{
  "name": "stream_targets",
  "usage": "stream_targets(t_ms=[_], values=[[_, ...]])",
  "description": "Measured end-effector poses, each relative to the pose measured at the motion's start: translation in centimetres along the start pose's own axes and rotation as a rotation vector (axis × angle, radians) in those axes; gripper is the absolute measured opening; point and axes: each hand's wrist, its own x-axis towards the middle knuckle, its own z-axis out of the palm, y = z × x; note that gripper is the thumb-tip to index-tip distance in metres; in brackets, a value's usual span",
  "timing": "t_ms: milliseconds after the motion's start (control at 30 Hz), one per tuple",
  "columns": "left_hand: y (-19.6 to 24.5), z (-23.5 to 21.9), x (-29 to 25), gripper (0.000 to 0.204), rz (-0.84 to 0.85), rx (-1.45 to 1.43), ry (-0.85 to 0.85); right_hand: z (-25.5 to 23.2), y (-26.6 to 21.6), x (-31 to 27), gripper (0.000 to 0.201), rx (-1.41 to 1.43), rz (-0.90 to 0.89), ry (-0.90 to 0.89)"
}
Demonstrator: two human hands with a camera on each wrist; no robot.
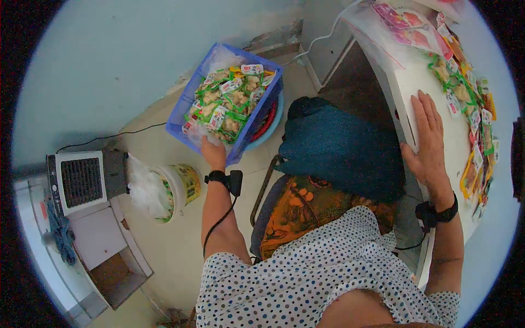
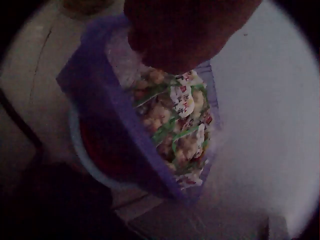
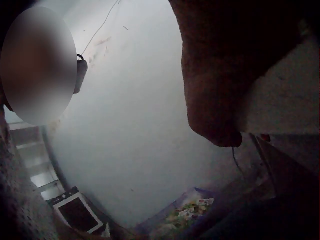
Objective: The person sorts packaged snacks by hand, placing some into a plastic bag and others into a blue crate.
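Note:
A blue plastic crate (image 1: 236, 154) full of small green-and-white food packets (image 1: 229, 101) stands tilted on a light blue basin (image 1: 280, 117). My left hand (image 1: 214, 153) is at the crate's near end, its fingers over a clear plastic liner at the rim; the fingertips are partly hidden. In the left wrist view that hand (image 2: 180, 37) covers the crate's upper end, above the packets (image 2: 182, 100). My right hand (image 1: 429, 139) lies flat with extended fingers on the white table (image 1: 407, 82), near its edge. The right wrist view shows this hand (image 3: 215, 95) dark.
Loose packets (image 1: 473, 169) lie along the table's far side, with pink bags (image 1: 407, 27) at its top end. A chair with an orange patterned cushion (image 1: 295, 210) and dark blue cloth (image 1: 339, 153) stands between. A bucket (image 1: 186, 186) and an air cooler (image 1: 81, 182) are at left.

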Motion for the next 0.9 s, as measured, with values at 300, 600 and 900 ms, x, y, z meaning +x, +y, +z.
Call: stream_targets(t_ms=[300,600,900], values=[[-5.3,1.1,1.7,0.021,-0.213,-0.363,0.026,-0.1,0.2,0.0,0.087,0.028,-0.009,0.018],[-0.7,-3.4,0.8,0.018,-0.152,-0.396,0.122,0.0,0.3,0.0,0.087,0.052,-0.009,0.032],[1.7,-5.6,2.6,0.016,0.046,-0.166,0.302,0.3,0.6,-0.1,0.087,0.062,-0.013,0.053]])
